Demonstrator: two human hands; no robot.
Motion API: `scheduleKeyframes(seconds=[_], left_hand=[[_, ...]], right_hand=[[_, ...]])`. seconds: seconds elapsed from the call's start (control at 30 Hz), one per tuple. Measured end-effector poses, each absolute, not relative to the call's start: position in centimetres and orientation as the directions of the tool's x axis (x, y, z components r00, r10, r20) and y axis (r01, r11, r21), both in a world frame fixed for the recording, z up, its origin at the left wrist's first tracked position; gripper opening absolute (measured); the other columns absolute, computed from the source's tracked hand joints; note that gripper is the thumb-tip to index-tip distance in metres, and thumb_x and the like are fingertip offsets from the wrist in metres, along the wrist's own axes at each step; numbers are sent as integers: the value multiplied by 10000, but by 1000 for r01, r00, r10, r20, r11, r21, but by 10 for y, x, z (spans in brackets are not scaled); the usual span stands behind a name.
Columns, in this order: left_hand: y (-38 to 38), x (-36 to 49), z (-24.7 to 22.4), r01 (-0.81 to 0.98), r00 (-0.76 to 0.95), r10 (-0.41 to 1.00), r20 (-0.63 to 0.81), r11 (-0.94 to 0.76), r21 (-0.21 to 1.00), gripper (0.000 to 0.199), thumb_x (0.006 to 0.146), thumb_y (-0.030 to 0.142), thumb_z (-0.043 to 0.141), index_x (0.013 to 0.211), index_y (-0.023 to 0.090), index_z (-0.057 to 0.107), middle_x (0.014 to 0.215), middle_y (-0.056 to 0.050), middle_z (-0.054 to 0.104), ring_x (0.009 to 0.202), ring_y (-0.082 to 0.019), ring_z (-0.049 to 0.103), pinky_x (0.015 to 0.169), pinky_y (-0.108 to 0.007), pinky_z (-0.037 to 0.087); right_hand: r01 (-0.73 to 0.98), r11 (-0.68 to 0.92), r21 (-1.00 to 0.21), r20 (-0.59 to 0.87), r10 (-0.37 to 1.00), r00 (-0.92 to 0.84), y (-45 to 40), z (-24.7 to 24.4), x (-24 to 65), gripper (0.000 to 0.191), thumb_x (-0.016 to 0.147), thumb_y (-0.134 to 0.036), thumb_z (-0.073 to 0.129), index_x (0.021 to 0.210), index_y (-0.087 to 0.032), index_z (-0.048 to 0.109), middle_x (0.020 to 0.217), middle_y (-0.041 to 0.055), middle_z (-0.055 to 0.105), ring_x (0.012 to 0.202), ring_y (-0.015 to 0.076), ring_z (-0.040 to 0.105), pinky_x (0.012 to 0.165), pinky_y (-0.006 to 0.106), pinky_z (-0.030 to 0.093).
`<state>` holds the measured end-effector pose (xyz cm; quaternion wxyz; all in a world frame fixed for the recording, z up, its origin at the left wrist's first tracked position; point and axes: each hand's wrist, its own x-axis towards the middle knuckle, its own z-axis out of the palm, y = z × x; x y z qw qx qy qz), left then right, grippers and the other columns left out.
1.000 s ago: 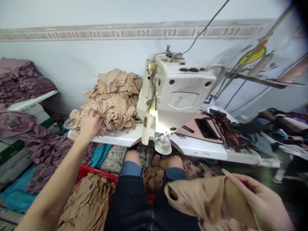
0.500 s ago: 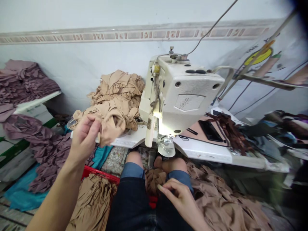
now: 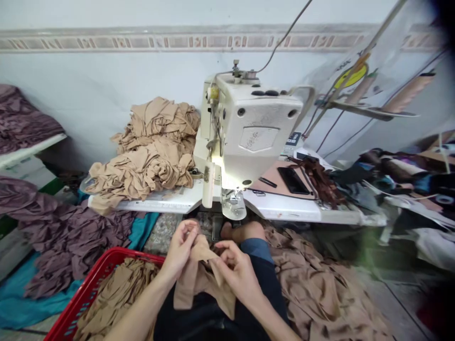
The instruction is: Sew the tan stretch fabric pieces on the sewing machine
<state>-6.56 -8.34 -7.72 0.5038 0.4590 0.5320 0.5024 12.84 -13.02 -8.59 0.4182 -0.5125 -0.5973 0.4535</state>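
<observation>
My left hand (image 3: 179, 248) and my right hand (image 3: 236, 274) are close together above my lap. Both pinch a limp piece of tan stretch fabric (image 3: 201, 284), which hangs down between them in folds. The fabric's upper edge is gathered between my fingers. Just ahead of my hands, the needle and presser foot of a white industrial sewing machine (image 3: 245, 128) sit under a lit lamp. A heap of tan fabric (image 3: 149, 151) lies on the table to the machine's left, out of reach of neither hand's fingers touching it.
A red plastic basket (image 3: 95, 279) of tan fabric stands at my left knee. Mauve fabric (image 3: 67, 237) lies heaped on the left, and brown-tan fabric (image 3: 316, 289) covers the floor at right. A phone (image 3: 293, 180) and brown strips (image 3: 318, 180) lie on the white machine table (image 3: 163, 203).
My left hand has drawn back from the table heap to my lap. My right hand has risen from my lap, and both now hold the tan piece. My view has shifted slightly.
</observation>
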Motion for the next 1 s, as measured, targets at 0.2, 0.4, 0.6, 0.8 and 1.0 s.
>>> scheduleKeyframes(seconds=[0.2, 0.4, 0.6, 0.8, 1.0], left_hand=[[-112, -50, -75, 269, 542, 838, -53, -114, 956, 255, 924, 425, 796, 976, 176, 791, 973, -60, 724, 883, -205, 647, 803, -288, 479], [-120, -33, -70, 187, 656, 722, -223, 131, 974, 405, 997, 514, 676, 873, 133, 738, 754, -3, 620, 679, -130, 500, 649, -241, 391], [-100, -38, -50, 178, 525, 843, -117, 26, 984, 353, 988, 486, 711, 1027, 140, 768, 667, 44, 517, 594, -107, 429, 565, -224, 325], [-88, -50, -38, 259, 524, 845, 110, -281, 924, 275, 1036, 315, 664, 1221, 184, 820, 922, -70, 808, 789, -185, 725, 722, -255, 531], [-83, -54, -32, 280, 548, 754, 362, -573, 771, 282, 1102, 210, 537, 1132, 178, 815, 1006, -95, 835, 888, -200, 770, 793, -254, 539]], right_hand=[[467, 116, -877, -150, 855, -496, -107, -43, 186, 265, 933, -372, 752, 753, -188, 817, 583, -23, 638, 529, 128, 483, 520, 254, 304], [330, 122, -936, -179, 643, -745, -78, -18, 227, 276, 876, -453, 844, 837, -179, 850, 789, 15, 723, 683, 157, 601, 647, 256, 434], [167, -118, -979, -193, 805, -562, -87, -32, 226, 411, 890, -550, 795, 810, -148, 777, 669, -17, 606, 589, 118, 464, 554, 242, 350], [293, 78, -953, 0, 967, -255, -111, -32, 210, 404, 959, -512, 737, 761, -161, 776, 659, 11, 630, 603, 151, 525, 567, 279, 371], [477, 411, -777, 378, 910, -169, -124, -12, 203, 245, 1047, -321, 685, 891, -194, 823, 744, 35, 696, 667, 175, 615, 632, 300, 422]])
